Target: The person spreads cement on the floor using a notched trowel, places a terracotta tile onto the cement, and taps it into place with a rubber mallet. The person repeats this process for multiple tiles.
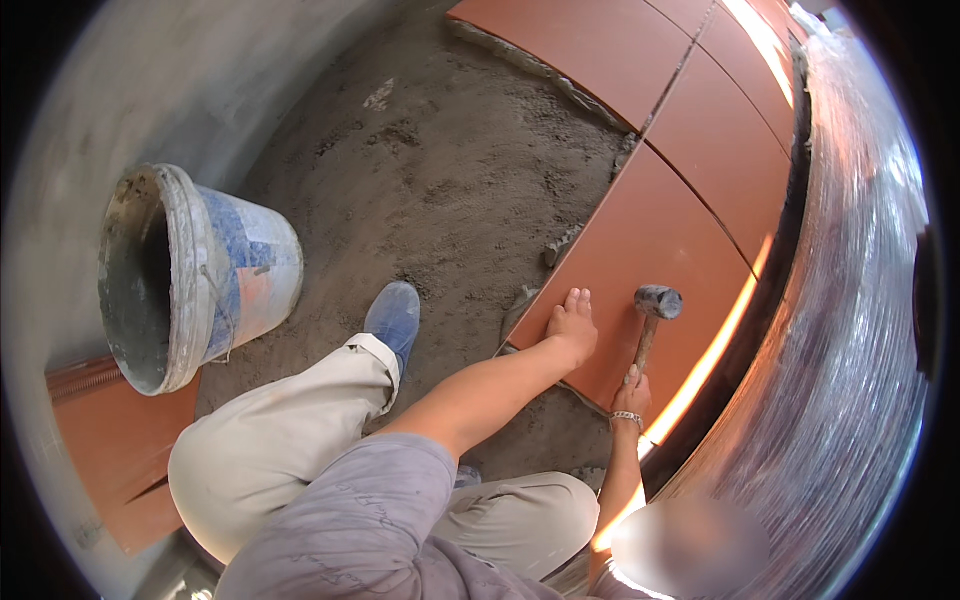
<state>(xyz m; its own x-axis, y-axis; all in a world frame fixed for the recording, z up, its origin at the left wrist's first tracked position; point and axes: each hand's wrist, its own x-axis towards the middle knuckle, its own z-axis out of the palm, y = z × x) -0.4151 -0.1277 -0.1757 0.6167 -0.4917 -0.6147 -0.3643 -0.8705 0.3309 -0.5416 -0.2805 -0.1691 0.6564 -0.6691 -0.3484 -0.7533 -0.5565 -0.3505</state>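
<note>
My left hand (571, 326) rests on a terracotta tile (650, 240), fingers stretched out near its left edge, holding nothing. To its right, my right hand (631, 390) grips the wooden handle of a rubber mallet (658, 300), whose dark head is over the same tile. More terracotta tiles (560, 50) lie beyond it, with narrow gaps between them. Lumpy grey mortar (420, 170) shows along the tiles' left edges and spreads over the floor.
A dirty white bucket (255, 280) stands at the left by the grey wall (100, 100), beside a tile piece (110, 470). My blue shoe (392, 320) is on the mortar. A long plastic-wrapped object (840, 300) runs along the right side.
</note>
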